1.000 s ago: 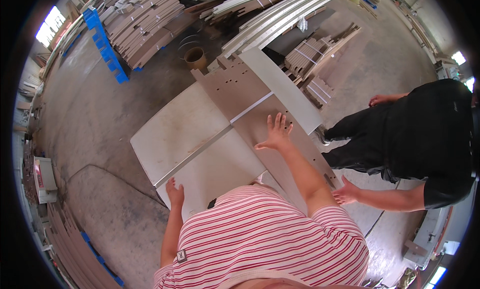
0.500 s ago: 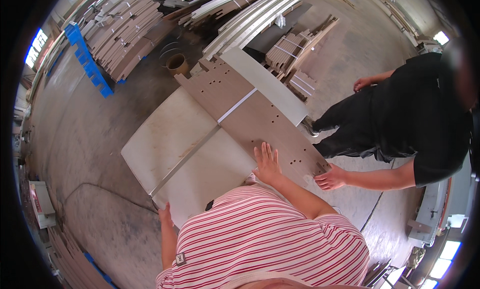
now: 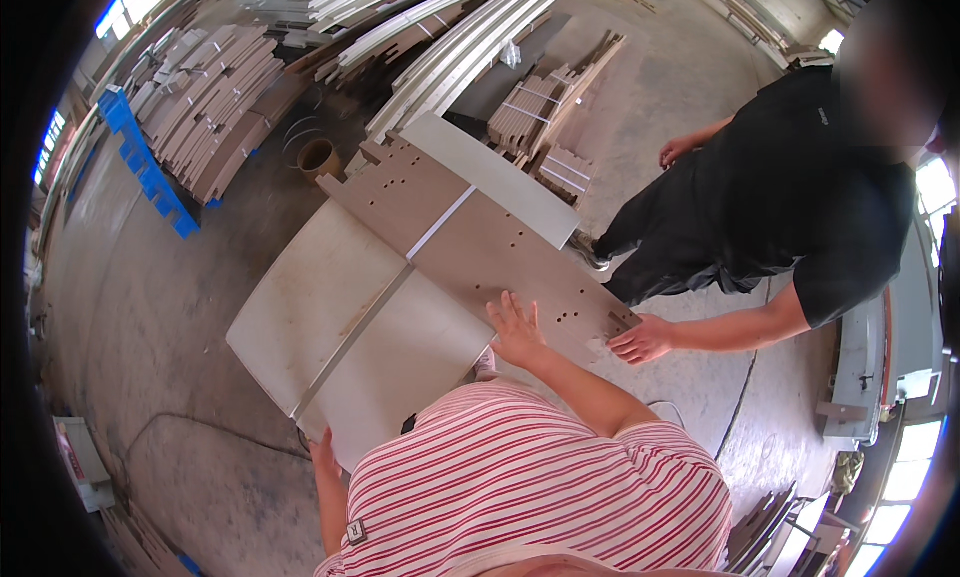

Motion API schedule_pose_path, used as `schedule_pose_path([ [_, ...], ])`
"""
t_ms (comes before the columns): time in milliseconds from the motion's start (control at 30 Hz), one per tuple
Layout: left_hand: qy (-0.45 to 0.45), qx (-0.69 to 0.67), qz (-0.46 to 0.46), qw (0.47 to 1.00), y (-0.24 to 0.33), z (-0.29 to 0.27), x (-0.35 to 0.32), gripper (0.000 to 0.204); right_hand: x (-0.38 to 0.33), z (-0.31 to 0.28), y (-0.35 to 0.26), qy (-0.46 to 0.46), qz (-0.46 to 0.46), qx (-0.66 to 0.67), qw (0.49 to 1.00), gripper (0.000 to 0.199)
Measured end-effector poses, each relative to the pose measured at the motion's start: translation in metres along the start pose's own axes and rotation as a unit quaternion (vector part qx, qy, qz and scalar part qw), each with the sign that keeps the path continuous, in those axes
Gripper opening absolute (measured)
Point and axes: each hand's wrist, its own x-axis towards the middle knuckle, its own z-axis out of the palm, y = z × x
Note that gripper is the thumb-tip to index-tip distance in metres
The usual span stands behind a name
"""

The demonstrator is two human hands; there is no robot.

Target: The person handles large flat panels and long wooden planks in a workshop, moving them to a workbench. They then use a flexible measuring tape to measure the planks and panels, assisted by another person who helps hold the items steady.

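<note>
A large pale panel (image 3: pixel 330 307) lies flat in front of me, with a metal strip (image 3: pixel 350 337) across it. A brown board (image 3: pixel 490 247) full of drilled holes rests against its far side. My right hand (image 3: pixel 516 329) lies flat, fingers spread, on the brown board's near edge. My left hand (image 3: pixel 322 455) grips the pale panel's near corner, partly hidden by my striped shirt. A person in black stands to the right, one hand (image 3: pixel 642 339) on the brown board's right corner.
Stacks of wooden boards (image 3: pixel 215 107) and long pale strips (image 3: pixel 460 37) cover the far floor. A blue pallet (image 3: pixel 150 167) lies at the left, a brown roll (image 3: pixel 320 159) beyond the panel. A grey machine (image 3: pixel 865 367) stands at the right. A cable runs over the concrete floor.
My right hand has slid back toward me along the brown board. The other person has stepped closer, hand now on the board's corner. The view has shifted down and left.
</note>
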Motion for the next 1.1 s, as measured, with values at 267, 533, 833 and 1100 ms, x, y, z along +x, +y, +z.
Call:
schedule_pose_path([
  [267,-0.03,-0.062,0.018,0.997,-0.016,-0.013,0.012,0.048,0.0,0.003,-0.003,0.021,0.002,0.008,1.0,0.076],
  [533,0.003,-0.104,-0.011,0.994,-0.02,-0.012,0.018,0.051,-0.002,0.0,-0.006,-0.005,0.023,0.005,1.0,0.071],
  [833,-0.021,-0.285,0.042,0.957,-0.027,-0.008,0.02,0.065,-0.013,-0.007,-0.006,0.047,0.003,0.034,0.998,0.067],
  [1100,0.026,-0.337,0.02,0.941,-0.037,-0.031,0.041,0.082,-0.011,-0.015,-0.008,0.118,-0.046,0.064,0.99,0.064],
])
